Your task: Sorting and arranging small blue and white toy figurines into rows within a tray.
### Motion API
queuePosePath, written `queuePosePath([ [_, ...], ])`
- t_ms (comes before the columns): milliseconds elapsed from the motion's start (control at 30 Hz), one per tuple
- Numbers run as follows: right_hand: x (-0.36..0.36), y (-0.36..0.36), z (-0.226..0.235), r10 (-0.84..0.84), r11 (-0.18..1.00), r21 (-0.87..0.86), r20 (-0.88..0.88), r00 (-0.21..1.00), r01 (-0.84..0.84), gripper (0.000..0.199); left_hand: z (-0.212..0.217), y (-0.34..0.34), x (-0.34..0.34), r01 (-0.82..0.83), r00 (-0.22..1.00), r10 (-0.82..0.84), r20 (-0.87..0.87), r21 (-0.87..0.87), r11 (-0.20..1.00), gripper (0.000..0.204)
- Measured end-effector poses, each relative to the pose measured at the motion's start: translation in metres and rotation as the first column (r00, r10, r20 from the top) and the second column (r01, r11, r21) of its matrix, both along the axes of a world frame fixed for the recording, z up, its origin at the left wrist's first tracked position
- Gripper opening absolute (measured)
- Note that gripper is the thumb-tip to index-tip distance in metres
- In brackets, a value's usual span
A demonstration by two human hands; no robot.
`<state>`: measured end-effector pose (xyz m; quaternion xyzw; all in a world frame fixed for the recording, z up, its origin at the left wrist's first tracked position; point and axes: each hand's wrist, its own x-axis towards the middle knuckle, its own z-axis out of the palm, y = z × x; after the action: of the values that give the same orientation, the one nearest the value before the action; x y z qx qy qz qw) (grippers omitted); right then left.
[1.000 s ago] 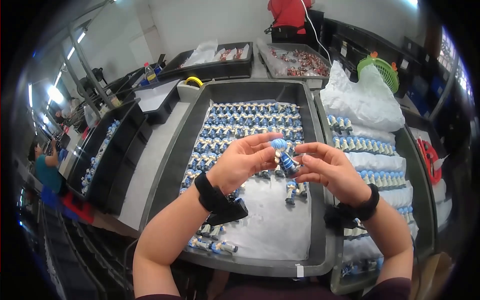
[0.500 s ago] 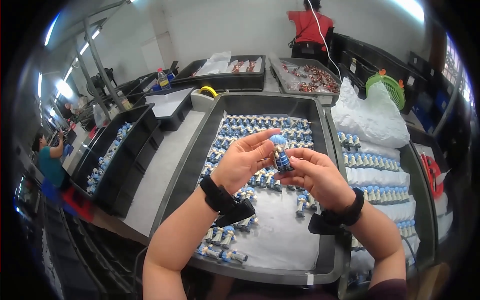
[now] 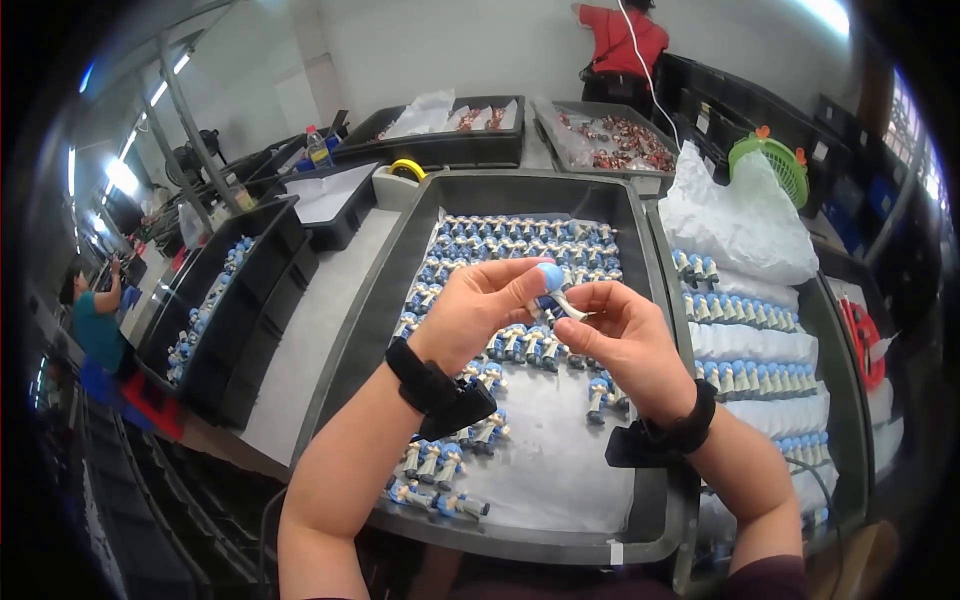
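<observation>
A small toy figurine (image 3: 552, 284) with a blue top and a white, cape-like lower part is held over the middle of the black tray (image 3: 655, 400). My left hand (image 3: 478, 310) pinches it near the head between thumb and fingers. Curled around its lower end, my right hand (image 3: 630, 340) has thumb and fingers at the white part; their exact contact is partly hidden. Beneath both hands, similar figurines (image 3: 525, 345) lie in rows on a white sheet (image 3: 550, 470). A dark strap with a box-like device is on each wrist.
To the right, another tray holds figurine rows (image 3: 750, 380) between white padding, with crumpled white sheeting (image 3: 735, 220) behind. A black bin (image 3: 255, 320) of figurines stands left. Trays of reddish parts (image 3: 625, 145) are at the back. People work at far left and behind the trays.
The figurine has turned in my hands, from its blue patterned side to its white side. My right hand's grip has loosened and shifted slightly. The whole view has moved a little.
</observation>
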<state>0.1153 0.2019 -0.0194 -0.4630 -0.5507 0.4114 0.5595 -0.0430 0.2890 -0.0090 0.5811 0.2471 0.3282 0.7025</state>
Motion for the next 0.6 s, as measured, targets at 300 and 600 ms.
queuePosePath([
  [300,0.025,0.001,0.027,0.035,0.998,-0.054,-0.128,0.991,-0.042,0.023,-0.001,0.018,-0.001,0.201,0.951,-0.233,0.205,0.167,0.965,0.035],
  [600,0.179,0.024,0.021,-0.589,0.796,0.167,-0.006,0.808,0.582,0.022,-0.077,-0.003,0.007,0.826,0.108,0.413,-0.904,0.313,0.469,0.044],
])
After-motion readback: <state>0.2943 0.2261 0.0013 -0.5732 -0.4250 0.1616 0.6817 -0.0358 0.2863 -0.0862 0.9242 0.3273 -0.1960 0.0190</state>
